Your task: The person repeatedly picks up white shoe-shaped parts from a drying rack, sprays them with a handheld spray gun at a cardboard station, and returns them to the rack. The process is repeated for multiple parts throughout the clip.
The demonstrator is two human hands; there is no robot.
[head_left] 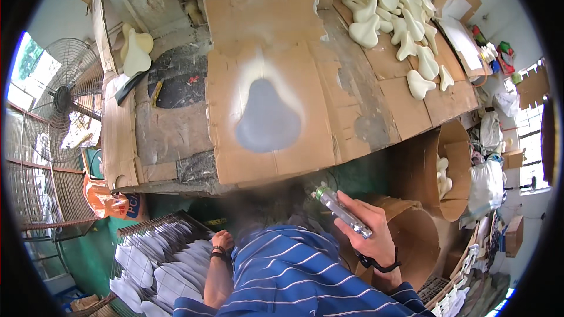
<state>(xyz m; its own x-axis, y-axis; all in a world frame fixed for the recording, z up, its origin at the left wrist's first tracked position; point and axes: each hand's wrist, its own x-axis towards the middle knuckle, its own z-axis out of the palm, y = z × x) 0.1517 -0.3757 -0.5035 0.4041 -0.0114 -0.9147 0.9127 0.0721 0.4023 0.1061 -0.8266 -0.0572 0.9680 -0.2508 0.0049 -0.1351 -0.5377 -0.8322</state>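
Observation:
My right hand [370,229] is wrapped round a metal spray gun [346,214], holding it just off the near edge of the workbench. My left hand [222,239] hangs low beside my body with its fingers curled; nothing shows in it. It is nearest to a wire rack [126,232] stacked with several pale grey, saddle-shaped pieces [170,264]. In the middle of the bench, a grey bicycle-saddle shape [267,117] lies flat on a cardboard sheet [264,17], ringed by a whitish spray haze. I cannot tell whether it is a thin piece or a mark.
Cream foam saddle pads [376,9] are heaped at the bench's far right; others [136,53] stand at the left. A caged fan [61,100] is at far left. Cardboard drums [411,235] stand right of me below the bench. An orange bag [104,195] sits below its left end.

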